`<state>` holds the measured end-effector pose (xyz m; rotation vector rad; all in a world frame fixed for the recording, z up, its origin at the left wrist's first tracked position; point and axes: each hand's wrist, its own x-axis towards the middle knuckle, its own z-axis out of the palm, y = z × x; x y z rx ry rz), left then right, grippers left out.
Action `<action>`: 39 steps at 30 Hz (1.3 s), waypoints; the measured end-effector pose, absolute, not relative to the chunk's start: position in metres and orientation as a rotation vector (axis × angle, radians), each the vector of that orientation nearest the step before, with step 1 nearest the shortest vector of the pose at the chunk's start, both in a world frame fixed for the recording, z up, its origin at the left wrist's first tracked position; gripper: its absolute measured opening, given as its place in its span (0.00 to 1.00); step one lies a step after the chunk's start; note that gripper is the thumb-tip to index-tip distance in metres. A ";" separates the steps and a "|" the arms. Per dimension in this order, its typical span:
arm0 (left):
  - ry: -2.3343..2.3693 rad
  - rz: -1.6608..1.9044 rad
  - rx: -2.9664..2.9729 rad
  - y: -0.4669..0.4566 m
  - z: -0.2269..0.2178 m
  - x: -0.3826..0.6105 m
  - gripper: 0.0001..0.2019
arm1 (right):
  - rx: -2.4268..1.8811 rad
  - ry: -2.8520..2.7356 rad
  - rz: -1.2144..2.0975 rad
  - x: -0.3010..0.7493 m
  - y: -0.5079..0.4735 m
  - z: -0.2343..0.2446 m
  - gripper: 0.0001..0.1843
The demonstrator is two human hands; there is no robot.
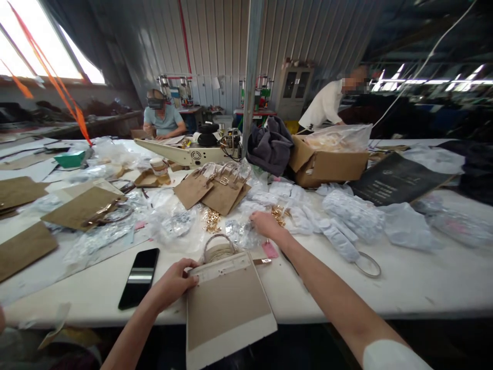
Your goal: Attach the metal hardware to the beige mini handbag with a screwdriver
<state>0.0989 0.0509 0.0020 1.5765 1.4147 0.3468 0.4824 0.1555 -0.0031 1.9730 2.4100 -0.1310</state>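
My left hand (pixel 177 280) pinches the upper left edge of a beige bag panel (pixel 229 298), thumb on its face. The panel has a pale strip along its top and bottom and overhangs the table's front edge. A looped handle (pixel 219 240) rises behind its top, and a strap with a metal end (pixel 262 261) sticks out at the right. My right hand (pixel 267 226) reaches forward with curled fingers at a clear plastic bag of small parts (pixel 241 231); what the fingertips hold is hidden. Gold metal pieces lie in piles on either side, one pile (pixel 211 220) left and another (pixel 280 214) right.
A black phone (pixel 139 277) lies left of my left hand. Brown bag panels with handles (pixel 221 190) lie beyond the gold pieces. Further back are a cardboard box (pixel 331 167), dark cloth (pixel 271 144) and a metal post (pixel 252 72). Two people work across the table.
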 end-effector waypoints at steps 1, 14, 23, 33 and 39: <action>1.410 0.363 1.583 0.051 0.002 0.098 0.29 | 1.987 2.428 -0.115 0.484 0.155 -0.004 0.13; 1.404 0.449 1.577 0.043 0.001 0.096 0.26 | 2.285 2.604 -0.025 0.493 0.136 -0.035 0.19; 1.427 0.453 1.678 0.045 0.003 0.093 0.24 | 2.250 2.817 -0.053 0.496 0.137 -0.040 0.12; 1.329 0.461 1.649 0.050 -0.003 0.085 0.23 | 2.332 2.978 -0.087 0.498 0.136 -0.050 0.14; 1.273 0.453 1.475 0.050 0.002 0.081 0.25 | 2.645 3.007 0.031 0.481 0.105 -0.021 0.13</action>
